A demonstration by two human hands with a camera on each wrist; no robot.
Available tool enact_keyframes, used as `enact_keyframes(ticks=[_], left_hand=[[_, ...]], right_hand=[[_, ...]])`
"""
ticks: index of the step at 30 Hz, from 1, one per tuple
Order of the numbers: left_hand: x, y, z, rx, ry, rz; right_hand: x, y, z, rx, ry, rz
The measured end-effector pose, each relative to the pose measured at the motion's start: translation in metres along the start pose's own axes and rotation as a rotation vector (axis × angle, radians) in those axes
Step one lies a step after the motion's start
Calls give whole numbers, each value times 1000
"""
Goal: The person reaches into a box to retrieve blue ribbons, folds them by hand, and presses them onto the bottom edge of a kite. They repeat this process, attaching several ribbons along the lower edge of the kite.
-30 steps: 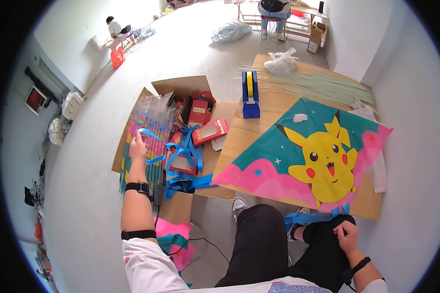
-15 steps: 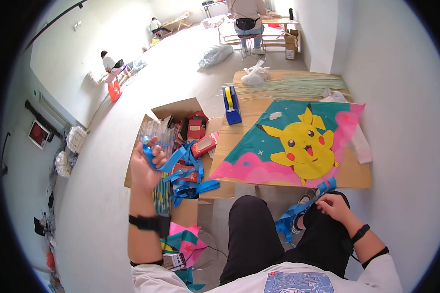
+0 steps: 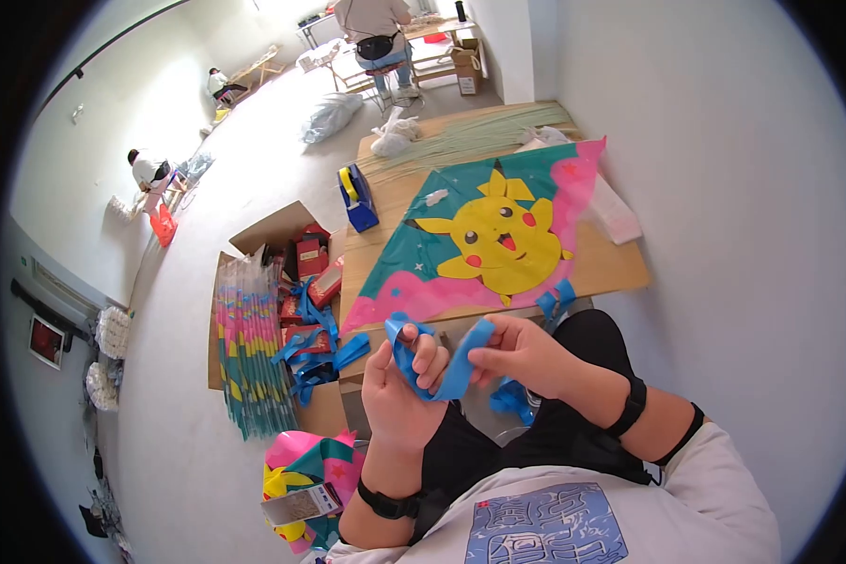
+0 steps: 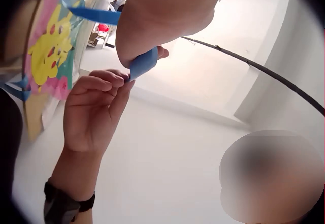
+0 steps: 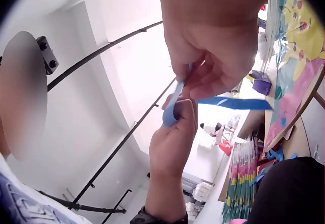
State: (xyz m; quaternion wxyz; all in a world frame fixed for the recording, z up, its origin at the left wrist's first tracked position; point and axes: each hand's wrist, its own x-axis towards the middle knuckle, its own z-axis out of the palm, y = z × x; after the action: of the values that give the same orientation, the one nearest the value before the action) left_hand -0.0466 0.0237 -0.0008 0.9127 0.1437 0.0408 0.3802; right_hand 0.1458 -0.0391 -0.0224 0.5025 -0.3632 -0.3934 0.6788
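Now pinching a blue ribbon (image 3: pixel 442 362) between left hand (image 3: pixel 399 395) and right hand (image 3: pixel 522 352), likely readying to straighten it next.

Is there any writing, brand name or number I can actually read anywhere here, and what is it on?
No text can be read.
Red boxes in the cardboard carton: pale labels, too small to read.
White shirt: blue print on the chest, blurred, no letters made out.
Kite on the table: only a yellow cartoon figure, no words.
Blue ribbon gripped by the left hand and right hand: plain.
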Motion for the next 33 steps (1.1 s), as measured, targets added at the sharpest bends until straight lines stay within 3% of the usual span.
enact_keyframes(ticks=[4,6,8,10,11,13,14,16,17,19,20,22,33], left_hand=[[-9,-13,-5,145,54,16],[-15,-19,-8,434,253,4],[-19,-20,-17,460,190,-18],[-20,-25,-25,678,410,179],[-17,-27,-30,678,407,175],[-12,-28,-32,1176,548,559],[-13,-26,-29,1174,550,560],[-15,-19,1,1815,370,839],[-17,-16,4,1813,380,843],[-20,-12,8,1544,-40,263],[-21,-16,10,1543,-33,270],[-20,-31,15,1209,114,134],[-21,-39,-1,1011,159,72]], right_hand=[[-12,4,-8,16,188,-140],[-18,0,-9,-5,235,-194],[-25,-5,-10,-29,242,-247],[-34,-22,-2,-93,288,-200],[-39,-31,2,-157,328,-148],[-44,-42,6,-202,288,-153],[-45,-45,7,-246,244,-157],[-43,-40,4,-340,201,-231],[-42,-38,4,-431,160,-307],[-40,-38,8,-428,160,-294],[-40,-38,10,-423,169,-286],[-39,-40,14,-419,169,-255],[-41,-35,12,-380,210,-157]])
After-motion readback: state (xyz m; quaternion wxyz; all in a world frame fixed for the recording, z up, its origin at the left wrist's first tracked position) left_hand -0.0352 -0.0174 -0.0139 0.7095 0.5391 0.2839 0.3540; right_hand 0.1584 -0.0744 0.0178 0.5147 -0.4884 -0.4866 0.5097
